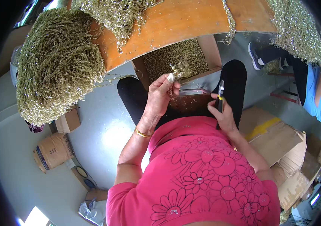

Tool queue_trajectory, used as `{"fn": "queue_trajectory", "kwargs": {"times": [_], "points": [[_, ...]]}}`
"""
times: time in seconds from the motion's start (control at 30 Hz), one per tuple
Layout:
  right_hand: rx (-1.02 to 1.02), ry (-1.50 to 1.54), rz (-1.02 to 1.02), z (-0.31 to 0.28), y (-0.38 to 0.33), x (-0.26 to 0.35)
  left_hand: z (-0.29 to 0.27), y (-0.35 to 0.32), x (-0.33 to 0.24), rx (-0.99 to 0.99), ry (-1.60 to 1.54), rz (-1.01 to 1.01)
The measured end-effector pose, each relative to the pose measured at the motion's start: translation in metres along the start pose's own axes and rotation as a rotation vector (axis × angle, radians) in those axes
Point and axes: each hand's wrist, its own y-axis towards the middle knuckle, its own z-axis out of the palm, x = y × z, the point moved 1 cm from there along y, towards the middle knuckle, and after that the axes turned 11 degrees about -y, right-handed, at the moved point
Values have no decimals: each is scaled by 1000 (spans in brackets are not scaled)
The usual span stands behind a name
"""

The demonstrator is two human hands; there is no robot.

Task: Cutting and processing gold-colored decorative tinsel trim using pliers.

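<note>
My left hand (159, 96) pinches a small gold sprig (178, 71) over the open box (175, 56). My right hand (223, 115) grips a black cutter (220, 98), near the table edge (160, 49).

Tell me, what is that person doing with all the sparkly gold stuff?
A person in a pink flowered shirt sits at an orange table heaped with piles of glittery gold strands. The left hand pinches a small bunch of gold strands above the lap. The right hand holds a black and yellow tool upright. Just beyond, an open cardboard box holds more gold bits. Another person in blue sits at the right.
</note>
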Motion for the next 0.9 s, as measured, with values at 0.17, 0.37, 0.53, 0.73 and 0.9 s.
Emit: {"fn": "queue_trajectory", "kwargs": {"times": [0.17,0.37,0.53,0.73,0.9], "points": [[-316,-550,-599,-10,23,66,6,-3,-6,19,68,95],[-281,-746,-739,-11,34,80,12,-10,-12,16,162,172],[-255,-819,-689,-9,34,80,10,-13,-9,-9,256,255],[-268,-909,-678,-7,32,81,7,-14,-9,-18,357,326],[-243,-1023,-653,-7,32,90,6,-14,-7,-37,413,342]]}}
